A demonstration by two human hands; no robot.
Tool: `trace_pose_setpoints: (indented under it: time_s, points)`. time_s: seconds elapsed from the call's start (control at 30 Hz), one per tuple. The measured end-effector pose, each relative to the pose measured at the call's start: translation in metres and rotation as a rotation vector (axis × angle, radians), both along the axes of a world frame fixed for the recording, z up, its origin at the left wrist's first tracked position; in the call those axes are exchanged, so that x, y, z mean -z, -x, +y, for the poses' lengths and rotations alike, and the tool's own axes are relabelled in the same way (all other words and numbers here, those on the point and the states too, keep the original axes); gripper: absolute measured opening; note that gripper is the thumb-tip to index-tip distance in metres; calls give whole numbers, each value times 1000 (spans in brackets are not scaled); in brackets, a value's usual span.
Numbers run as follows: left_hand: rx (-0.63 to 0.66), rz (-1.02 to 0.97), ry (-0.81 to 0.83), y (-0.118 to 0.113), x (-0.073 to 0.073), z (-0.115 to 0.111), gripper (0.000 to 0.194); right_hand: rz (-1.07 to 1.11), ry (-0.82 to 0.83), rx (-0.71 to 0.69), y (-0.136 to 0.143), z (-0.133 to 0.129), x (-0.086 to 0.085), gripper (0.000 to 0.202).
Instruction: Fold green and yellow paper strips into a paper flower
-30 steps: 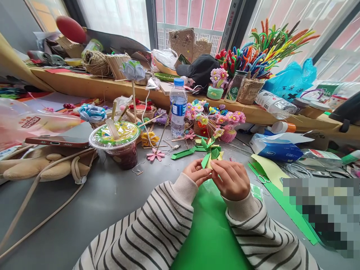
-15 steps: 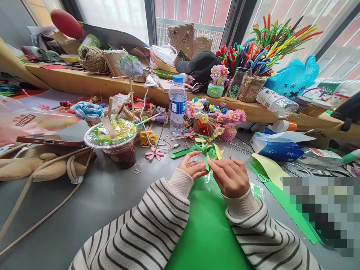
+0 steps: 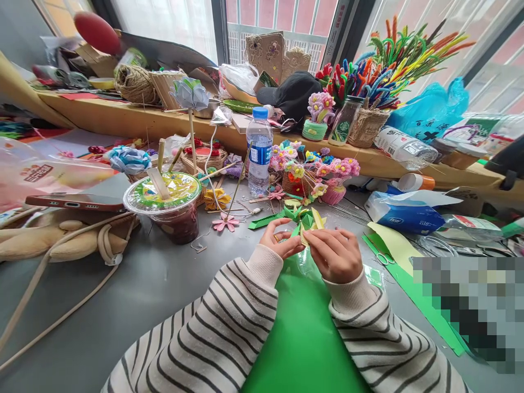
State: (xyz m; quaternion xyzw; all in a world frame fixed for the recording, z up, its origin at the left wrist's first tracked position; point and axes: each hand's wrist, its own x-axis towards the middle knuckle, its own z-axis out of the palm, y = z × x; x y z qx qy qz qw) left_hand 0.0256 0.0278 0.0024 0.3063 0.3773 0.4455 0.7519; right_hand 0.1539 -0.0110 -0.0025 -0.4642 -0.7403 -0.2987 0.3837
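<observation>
My left hand [image 3: 279, 240], with a ring on one finger, is closed around the near side of a green folded-paper piece [image 3: 303, 217] with pointed tips. My right hand [image 3: 336, 255] pinches its thumb and fingers at the lower part of the same piece, where a narrow yellowish strip [image 3: 304, 238] shows between the fingertips. Pale yellow paper [image 3: 317, 218] sticks out at its right side. Below both forearms lies a green sheet [image 3: 307, 333]. My fingers hide part of the folded piece.
A lidded drink cup [image 3: 166, 204] stands left of my hands, near a pink paper flower [image 3: 225, 222]. Behind are a water bottle [image 3: 259, 155] and small crocheted flowers [image 3: 295, 164]. Scissors [image 3: 383, 258] and a green paper strip [image 3: 421, 303] lie at right.
The green tip between my fingertips has shifted left, and a yellowish strip now shows there. Both hands stay in nearly the same place.
</observation>
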Motion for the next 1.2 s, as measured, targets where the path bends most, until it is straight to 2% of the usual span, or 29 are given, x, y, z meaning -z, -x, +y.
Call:
trace_pose_setpoints:
  time_s: [0.1, 0.2, 0.33, 0.5, 0.77, 0.9, 1.03, 1.2]
  points:
    - [-3, 39, -31, -2, 2, 0, 49, -20, -1, -5, 1, -1, -3, 16]
    - [-7, 83, -45, -4, 3, 0, 49, -136, -2, -23, 1, -2, -8, 16]
    - [-59, 209, 40, -7, -1, 0, 45, -248, -2, -20, 1, -3, -9, 17]
    - [-113, 231, 102, -9, -2, 1, 47, -259, 10, 4, 3, -2, -4, 16]
    - [-72, 197, -67, -5, 18, 2, 55, -223, 18, -54, 4, 0, -1, 17]
    - [-70, 172, -105, -3, 18, 1, 54, -215, -28, -78, 5, -1, -1, 18]
    - [-79, 172, -66, -3, 10, -3, 49, -193, -53, -96, 6, -2, -1, 15]
    - [-52, 76, 116, 0, 3, -1, 44, -99, -23, -136, 2, -1, -1, 14]
